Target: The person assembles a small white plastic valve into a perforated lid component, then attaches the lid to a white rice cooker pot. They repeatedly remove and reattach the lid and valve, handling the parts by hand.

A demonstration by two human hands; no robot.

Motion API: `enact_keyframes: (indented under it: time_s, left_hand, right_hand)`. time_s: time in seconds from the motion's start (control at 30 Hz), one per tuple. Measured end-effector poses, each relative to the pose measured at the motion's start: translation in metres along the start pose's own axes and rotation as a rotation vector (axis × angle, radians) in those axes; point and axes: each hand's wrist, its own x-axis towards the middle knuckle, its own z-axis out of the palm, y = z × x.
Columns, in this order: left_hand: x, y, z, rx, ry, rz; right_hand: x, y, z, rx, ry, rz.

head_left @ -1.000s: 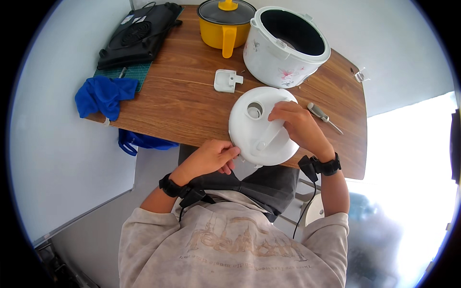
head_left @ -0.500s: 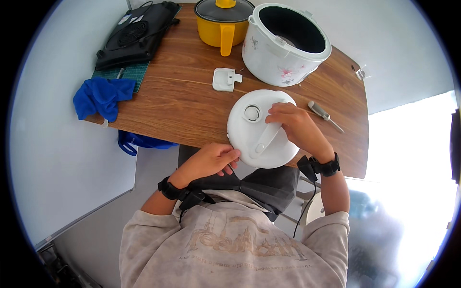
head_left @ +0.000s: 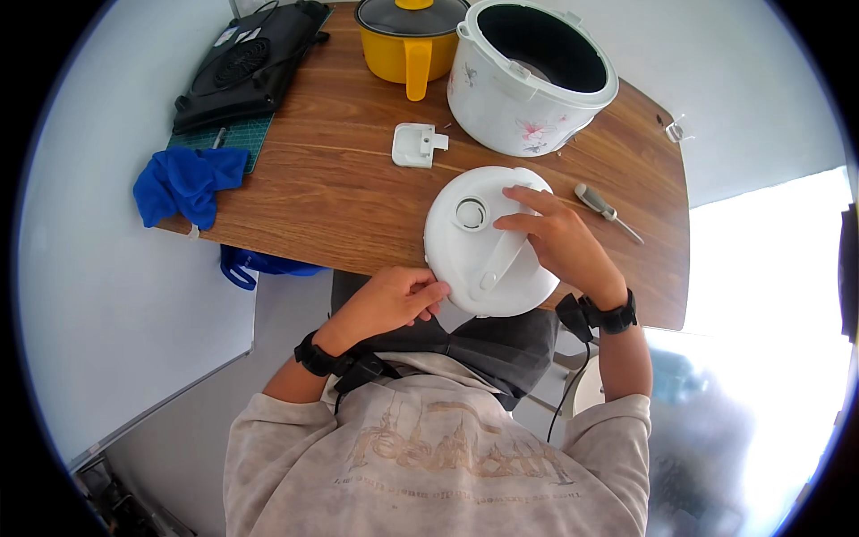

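Holding the white rice cooker lid at the near edge of the wooden table, I've got both hands on it in the head view, the only view there is. My right hand lies flat-ish across the top of the lid, fingers loosely spread and bent over its upper right part, resting on the surface rather than closed round anything; the lid's long white handle runs diagonally just under my palm, and the round steam vent hole sits just left of my fingertips. My left hand comes up from below, fingers curled, with the tips pinching the lid's lower left rim where it overhangs the table edge above my lap. Behind the lid, further up the table, stands the white flower-printed rice cooker body, open and with its dark inner pot showing. Just left of that is a yellow pot with a dark glass lid. A small white plastic piece lies between the pot and my lid, apart from both. A screwdriver rests on the wood just right of my right hand. Far left, a blue cloth hangs at the table's edge, beside a black cooling pad sitting on a green cutting mat.
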Motion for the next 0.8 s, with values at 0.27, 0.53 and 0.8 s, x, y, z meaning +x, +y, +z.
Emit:
enact_keyframes:
  time_s: [0.27, 0.53, 0.8]
  left_hand:
    - [0.005, -0.025, 0.004, 0.091, -0.108, -0.025]
    - [0.01, -0.03, 0.003, -0.069, -0.218, -0.075]
    - [0.006, -0.026, 0.001, -0.15, -0.229, -0.094]
  right_hand:
    - [-0.01, 0.006, 0.005, -0.03, 0.016, -0.031]
    - [-0.008, 0.002, 0.008, -0.06, 0.041, -0.048]
    - [-0.001, -0.002, 0.008, -0.066, 0.029, -0.025]
